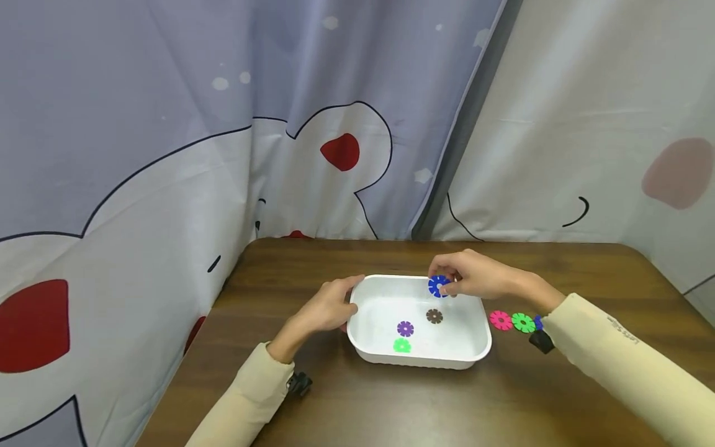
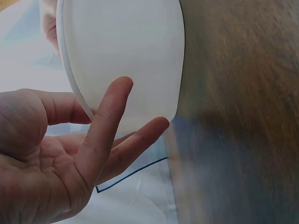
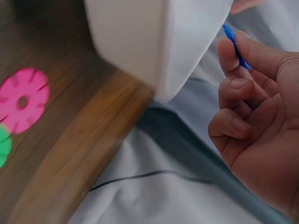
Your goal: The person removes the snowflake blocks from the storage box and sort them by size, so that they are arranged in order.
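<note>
Left hand (image 1: pixel 326 304): I am steadying the white rectangular tray (image 1: pixel 371 320), gripping its left end. Right hand (image 1: pixel 472 273): I am pinching the blue notched disc (image 1: pixel 433 287) by its edge over the tray's far side; light pressure is probably serving best.

The right sleeve (image 1: pixel 625 366) partly hides a blue disc (image 1: pixel 539 322) on the table (image 1: pixel 391 410)

Blue, round, notched plastic disc (image 1: pixel 434 286), pinched upright by right hand (image 1: pixel 475 273) near far rim of white, rectangular, round-cornered tray (image 1: pixel 385 310), held by left hand (image 1: pixel 328 304) at left end.
</note>
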{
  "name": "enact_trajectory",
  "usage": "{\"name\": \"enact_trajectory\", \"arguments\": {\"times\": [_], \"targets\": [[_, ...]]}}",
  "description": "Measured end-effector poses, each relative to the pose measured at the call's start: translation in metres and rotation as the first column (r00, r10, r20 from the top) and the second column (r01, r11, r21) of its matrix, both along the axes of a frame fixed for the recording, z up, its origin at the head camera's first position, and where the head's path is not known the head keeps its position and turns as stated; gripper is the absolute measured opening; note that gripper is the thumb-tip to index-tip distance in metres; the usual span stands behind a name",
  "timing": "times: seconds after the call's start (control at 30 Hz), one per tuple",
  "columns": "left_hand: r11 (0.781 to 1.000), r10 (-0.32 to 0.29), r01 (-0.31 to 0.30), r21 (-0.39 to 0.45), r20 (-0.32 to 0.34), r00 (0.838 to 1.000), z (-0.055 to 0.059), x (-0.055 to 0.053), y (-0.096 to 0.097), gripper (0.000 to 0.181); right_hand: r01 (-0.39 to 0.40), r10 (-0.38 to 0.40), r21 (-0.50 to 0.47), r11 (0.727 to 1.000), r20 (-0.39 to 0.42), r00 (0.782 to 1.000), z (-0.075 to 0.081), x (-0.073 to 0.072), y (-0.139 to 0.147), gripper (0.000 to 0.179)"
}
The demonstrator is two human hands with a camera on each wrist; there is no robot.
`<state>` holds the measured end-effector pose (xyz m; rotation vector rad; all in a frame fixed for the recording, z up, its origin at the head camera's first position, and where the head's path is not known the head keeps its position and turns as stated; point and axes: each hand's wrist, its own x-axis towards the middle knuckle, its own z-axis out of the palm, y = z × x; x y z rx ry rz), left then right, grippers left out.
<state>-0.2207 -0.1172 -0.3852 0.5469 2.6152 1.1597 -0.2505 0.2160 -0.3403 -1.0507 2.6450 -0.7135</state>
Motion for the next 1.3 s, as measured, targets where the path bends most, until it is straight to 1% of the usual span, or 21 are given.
{"name": "enact_trajectory", "arguments": {"times": [0.1,0.17,0.27,0.33,0.47,0.57,0.67,0.77,0.87,0.97,1.1,1.2,1.3], "targets": [[1.0,0.003,-0.003,0.001,0.003,1.0,0.001,0.001,-0.002,0.067,0.008,-0.009,-0.029,1.0,-0.024,1.0,0.0,0.001,0.015,0.026],[1.0,0.003,-0.003,0.001,0.005,1.0,0.001,0.001,-0.003,0.067,0.006,-0.008,-0.038,0.999,-0.056,0.998,-0.001,0.002,0.026,0.024],[1.0,0.002,-0.002,0.002,0.007,1.0,0.002,0.003,-0.005,0.067,0.019,-0.023,-0.054,0.998,-0.077,0.997,-0.003,0.006,0.042,0.024],[1.0,0.009,-0.009,-0.003,0.006,1.0,0.001,0.003,-0.005,0.067,0.037,-0.042,-0.066,0.997,-0.072,0.996,-0.003,0.01,0.052,0.024],[1.0,0.018,-0.018,-0.005,0.007,1.0,0.003,0.006,-0.008,0.068,0.096,-0.1,-0.086,0.992,-0.039,0.994,-0.003,0.018,0.069,0.025],[1.0,0.021,-0.021,-0.005,0.006,1.0,0.004,0.008,-0.01,0.068,0.141,-0.143,-0.092,0.986,-0.02,0.99,-0.003,0.024,0.081,0.025],[1.0,0.024,-0.024,0.0,0.013,1.0,0.006,0.01,-0.011,0.068,0.173,-0.175,-0.105,0.979,-0.014,0.984,-0.006,0.027,0.095,0.024],[1.0,0.028,-0.028,-0.006,0.01,1.0,0.007,0.011,-0.011,0.068,0.209,-0.212,-0.125,0.97,-0.015,0.977,-0.011,0.031,0.108,0.021],[1.0,0.023,-0.023,-0.011,-0.001,1.0,0.006,0.011,-0.011,0.067,0.238,-0.245,-0.139,0.961,-0.034,0.969,-0.018,0.037,0.124,0.02],[1.0,0.014,-0.014,-0.017,-0.006,1.0,0.007,0.012,-0.01,0.067,0.25,-0.259,-0.146,0.957,-0.041,0.965,-0.026,0.043,0.143,0.021],[0.999,0.017,-0.017,-0.032,-0.001,1.0,0.008,0.013,-0.009,0.067,0.274,-0.282,-0.147,0.95,-0.038,0.959,-0.037,0.051,0.168,0.021],[0.999,0.023,-0.023,-0.03,0.004,1.0,0.008,0.013,-0.009,0.067,0.307,-0.314,-0.147,0.94,-0.032,0.949,-0.045,0.056,0.186,0.021],[0.999,0.03,-0.029,-0.027,0.014,0.999,0.007,0.013,-0.009,0.068,0.321,-0.33,-0.153,0.935,-0.034,0.943,-0.052,0.06,0.204,0.021]]}}
